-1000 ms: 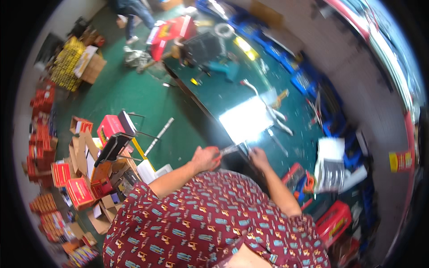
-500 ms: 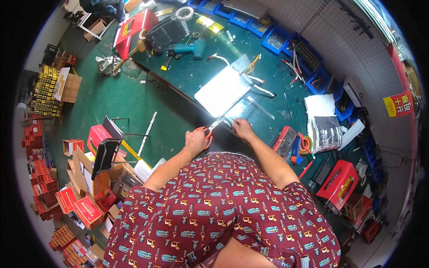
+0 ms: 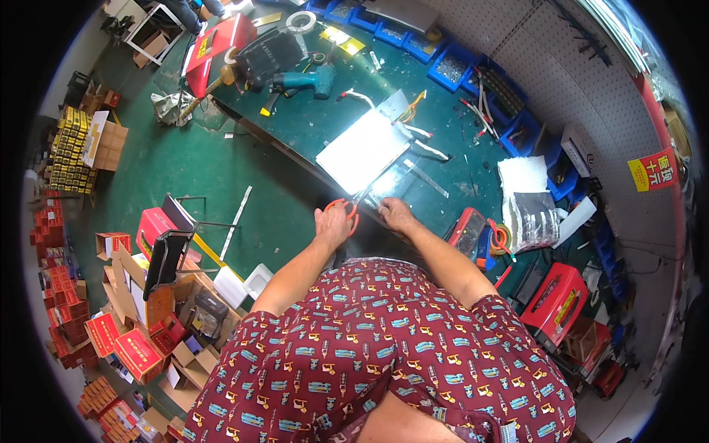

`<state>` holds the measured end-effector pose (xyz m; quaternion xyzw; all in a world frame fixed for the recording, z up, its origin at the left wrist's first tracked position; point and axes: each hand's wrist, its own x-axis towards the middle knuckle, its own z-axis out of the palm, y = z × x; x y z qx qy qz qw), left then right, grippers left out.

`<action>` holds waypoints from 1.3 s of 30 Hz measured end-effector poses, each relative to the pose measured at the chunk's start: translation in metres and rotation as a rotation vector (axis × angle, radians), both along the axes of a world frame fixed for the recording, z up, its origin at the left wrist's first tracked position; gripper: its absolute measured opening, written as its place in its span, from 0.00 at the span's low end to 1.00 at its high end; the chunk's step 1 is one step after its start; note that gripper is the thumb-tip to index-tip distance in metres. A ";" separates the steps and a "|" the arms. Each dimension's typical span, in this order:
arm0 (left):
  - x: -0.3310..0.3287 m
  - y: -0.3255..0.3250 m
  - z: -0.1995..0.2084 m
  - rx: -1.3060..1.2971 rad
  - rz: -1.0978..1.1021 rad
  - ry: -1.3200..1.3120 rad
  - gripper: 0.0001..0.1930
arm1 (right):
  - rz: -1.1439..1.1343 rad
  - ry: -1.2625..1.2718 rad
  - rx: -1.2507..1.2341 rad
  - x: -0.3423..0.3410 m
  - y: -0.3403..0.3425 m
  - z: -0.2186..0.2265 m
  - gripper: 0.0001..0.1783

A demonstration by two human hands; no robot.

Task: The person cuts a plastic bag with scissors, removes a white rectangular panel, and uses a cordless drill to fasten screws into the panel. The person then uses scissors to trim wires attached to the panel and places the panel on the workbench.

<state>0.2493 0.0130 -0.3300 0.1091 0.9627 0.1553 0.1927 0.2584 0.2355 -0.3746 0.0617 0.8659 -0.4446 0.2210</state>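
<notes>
- Scissors (image 3: 353, 206) with orange handles sit at the near edge of the green workbench (image 3: 437, 103), just below the white rectangular panel (image 3: 364, 151); long axis runs diagonally, blades aimed away and rightward, handles back toward the left
- Left hand (image 3: 332, 224) is wrapped round those handles; right hand (image 3: 396, 214) has its fingers curled in near the blades, honestly can't tell if it's pinching anything
- Red-and-yellow sign (image 3: 653, 171) on the wall has big printed characters
- Count: one pair of scissors in hand; one panel; one teal power drill (image 3: 314, 81)
</notes>
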 end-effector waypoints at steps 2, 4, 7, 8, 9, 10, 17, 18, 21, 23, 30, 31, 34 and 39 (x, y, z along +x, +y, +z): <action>-0.009 0.007 0.003 -0.062 -0.027 -0.048 0.25 | 0.029 -0.005 0.022 -0.001 0.001 -0.004 0.15; -0.010 0.008 0.008 -0.100 -0.034 -0.059 0.24 | 0.041 0.002 0.005 0.000 0.000 0.000 0.16; -0.011 0.007 0.000 -0.147 -0.044 -0.103 0.25 | 0.034 0.006 0.010 -0.001 -0.002 0.004 0.16; -0.012 0.007 -0.002 -0.170 -0.049 -0.129 0.26 | 0.045 0.008 0.030 -0.001 -0.002 0.006 0.16; -0.012 0.007 -0.002 -0.144 -0.038 -0.143 0.25 | 0.039 0.047 0.043 0.000 0.000 0.003 0.16; -0.012 0.008 -0.001 -0.119 -0.026 -0.157 0.24 | 0.032 0.085 0.056 0.001 0.001 -0.001 0.16; -0.015 0.004 0.011 -0.068 -0.075 -0.240 0.26 | 0.004 0.109 0.041 0.007 0.012 -0.010 0.16; -0.016 0.006 0.017 -0.095 -0.063 -0.287 0.28 | -0.008 0.106 0.030 0.009 0.012 -0.011 0.16; -0.007 -0.006 0.009 -0.089 -0.243 -0.179 0.29 | -0.012 0.138 0.031 0.012 0.020 -0.016 0.14; -0.007 -0.010 0.018 -0.141 -0.358 -0.259 0.28 | -0.039 0.084 -0.016 0.011 0.027 -0.020 0.12; 0.002 -0.067 0.032 0.164 0.093 -0.049 0.17 | -0.227 -0.036 -0.261 0.007 0.038 -0.028 0.08; -0.004 -0.078 0.032 0.146 0.146 -0.041 0.16 | -0.260 -0.113 -0.330 0.005 0.035 -0.024 0.08; -0.038 -0.099 0.038 0.105 0.266 0.015 0.17 | -0.286 -0.091 -0.335 0.003 0.034 -0.019 0.08; -0.120 -0.119 0.046 -0.026 0.211 0.010 0.25 | -0.270 0.186 0.150 0.004 0.013 0.020 0.18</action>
